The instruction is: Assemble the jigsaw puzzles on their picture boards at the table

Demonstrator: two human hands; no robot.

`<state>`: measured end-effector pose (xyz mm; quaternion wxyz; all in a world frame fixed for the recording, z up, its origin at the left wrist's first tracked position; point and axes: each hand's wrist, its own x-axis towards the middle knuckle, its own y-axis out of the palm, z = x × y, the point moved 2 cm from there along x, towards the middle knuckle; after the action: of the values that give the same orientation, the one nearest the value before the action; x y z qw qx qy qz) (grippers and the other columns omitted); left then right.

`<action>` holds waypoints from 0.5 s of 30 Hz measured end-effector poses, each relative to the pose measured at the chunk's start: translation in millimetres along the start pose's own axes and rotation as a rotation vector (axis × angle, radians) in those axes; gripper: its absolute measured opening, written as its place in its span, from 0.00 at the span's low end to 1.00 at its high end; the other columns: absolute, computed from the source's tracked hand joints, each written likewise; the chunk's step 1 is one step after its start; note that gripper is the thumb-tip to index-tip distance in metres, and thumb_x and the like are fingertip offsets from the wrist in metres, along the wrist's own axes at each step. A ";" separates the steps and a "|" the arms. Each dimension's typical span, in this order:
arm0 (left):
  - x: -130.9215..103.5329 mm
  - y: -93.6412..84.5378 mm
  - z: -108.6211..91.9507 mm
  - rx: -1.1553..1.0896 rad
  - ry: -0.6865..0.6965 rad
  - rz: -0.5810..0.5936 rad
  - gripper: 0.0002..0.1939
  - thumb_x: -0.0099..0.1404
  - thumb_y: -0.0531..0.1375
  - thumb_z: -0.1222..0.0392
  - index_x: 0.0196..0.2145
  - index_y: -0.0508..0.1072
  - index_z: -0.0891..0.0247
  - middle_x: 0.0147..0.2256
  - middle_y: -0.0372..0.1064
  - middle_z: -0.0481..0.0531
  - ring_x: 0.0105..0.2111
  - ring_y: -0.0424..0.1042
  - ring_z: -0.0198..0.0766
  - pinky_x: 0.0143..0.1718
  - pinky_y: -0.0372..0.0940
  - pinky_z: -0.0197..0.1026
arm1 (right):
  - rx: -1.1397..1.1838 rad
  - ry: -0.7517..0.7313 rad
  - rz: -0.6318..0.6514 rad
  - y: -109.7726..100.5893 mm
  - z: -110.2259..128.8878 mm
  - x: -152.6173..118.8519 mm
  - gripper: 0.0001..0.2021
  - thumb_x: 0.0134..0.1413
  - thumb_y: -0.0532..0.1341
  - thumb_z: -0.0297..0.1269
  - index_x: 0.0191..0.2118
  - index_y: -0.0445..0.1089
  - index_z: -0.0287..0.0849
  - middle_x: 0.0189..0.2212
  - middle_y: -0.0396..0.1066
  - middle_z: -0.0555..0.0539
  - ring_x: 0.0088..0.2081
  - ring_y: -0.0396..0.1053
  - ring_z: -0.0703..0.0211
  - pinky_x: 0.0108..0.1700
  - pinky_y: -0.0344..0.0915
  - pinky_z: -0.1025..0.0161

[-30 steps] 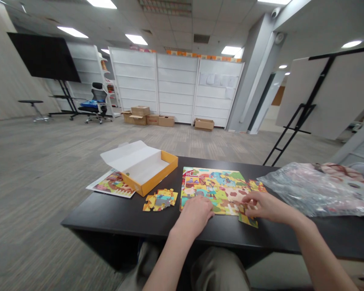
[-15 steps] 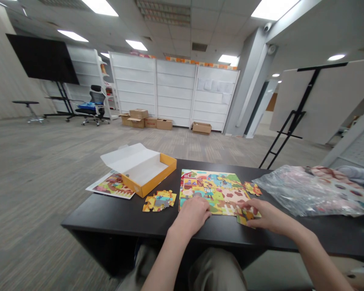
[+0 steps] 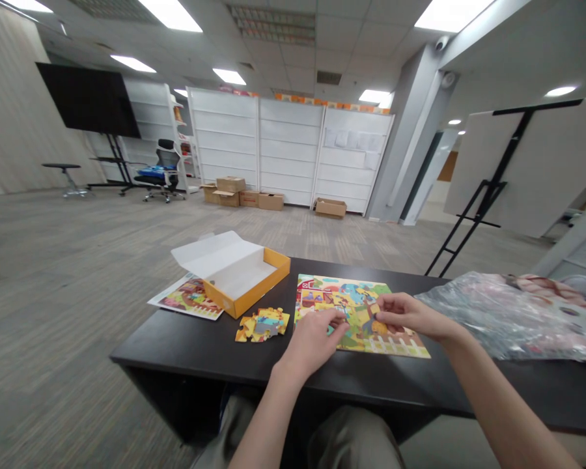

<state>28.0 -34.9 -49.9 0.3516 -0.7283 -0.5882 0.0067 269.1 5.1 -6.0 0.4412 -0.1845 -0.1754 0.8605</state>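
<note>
A farm-scene jigsaw puzzle [image 3: 400,345] lies on the dark table in front of me, with a white fence along its near edge. My right hand [image 3: 410,316] is above its right part, thumb and fingers pinching a yellow-brown puzzle piece [image 3: 370,318] held up at a tilt. My left hand [image 3: 317,335] hovers over the near left part of the puzzle, thumb and fingers apart, nothing visible between them. Both hands cover portions of the picture. Left of the puzzle, several loose puzzle pieces [image 3: 264,324] sit in a small heap.
An open yellow box [image 3: 256,290] with a white lid flap stands at the back left, partly over a picture sheet [image 3: 188,299]. Crumpled clear plastic bags [image 3: 498,319] cover the table's right side. The dark table [image 3: 195,352] ends close to my knees.
My right hand has lifted the piece from the puzzle's lower right edge and carried it up and left over the picture. My left hand has risen off the puzzle, its fingers parting. The view has shifted slightly.
</note>
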 end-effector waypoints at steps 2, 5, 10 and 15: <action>6.1 -3.5 9.3 -0.178 -0.063 -0.091 0.10 0.66 0.59 0.60 0.46 0.74 0.59 0.35 0.79 0.49 0.36 0.78 0.38 0.40 0.71 0.38 | 0.028 -0.068 0.019 4.9 7.2 26.6 0.22 0.52 0.67 0.55 0.41 0.66 0.42 0.23 0.64 0.55 0.21 0.57 0.68 0.23 0.52 0.69; 14.5 -15.6 25.6 -0.287 -0.127 -0.226 0.07 0.64 0.60 0.62 0.41 0.73 0.61 0.31 0.77 0.49 0.32 0.79 0.38 0.36 0.73 0.37 | -0.014 -0.157 0.034 14.1 17.8 67.8 0.22 0.53 0.67 0.51 0.48 0.68 0.42 0.23 0.65 0.56 0.21 0.56 0.69 0.23 0.51 0.69; 15.6 -47.3 50.6 -0.051 -0.216 -0.398 0.04 0.65 0.59 0.64 0.37 0.73 0.60 0.34 0.78 0.50 0.35 0.79 0.38 0.40 0.73 0.40 | -0.021 -0.218 -0.012 34.7 21.0 124.0 0.17 0.53 0.66 0.46 0.43 0.68 0.41 0.21 0.68 0.55 0.21 0.63 0.66 0.24 0.57 0.69; 6.9 -59.1 56.8 0.291 -0.359 -0.282 0.08 0.66 0.57 0.68 0.39 0.75 0.58 0.38 0.79 0.50 0.39 0.78 0.39 0.43 0.70 0.40 | -0.053 -0.226 -0.173 52.5 5.8 144.1 0.11 0.52 0.64 0.41 0.41 0.68 0.44 0.22 0.70 0.54 0.22 0.66 0.64 0.24 0.59 0.69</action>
<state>-44.3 3.2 -59.1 0.3404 -0.5679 -0.7297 0.1710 151.7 94.3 -48.7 0.4862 -0.0821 -0.2617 0.8297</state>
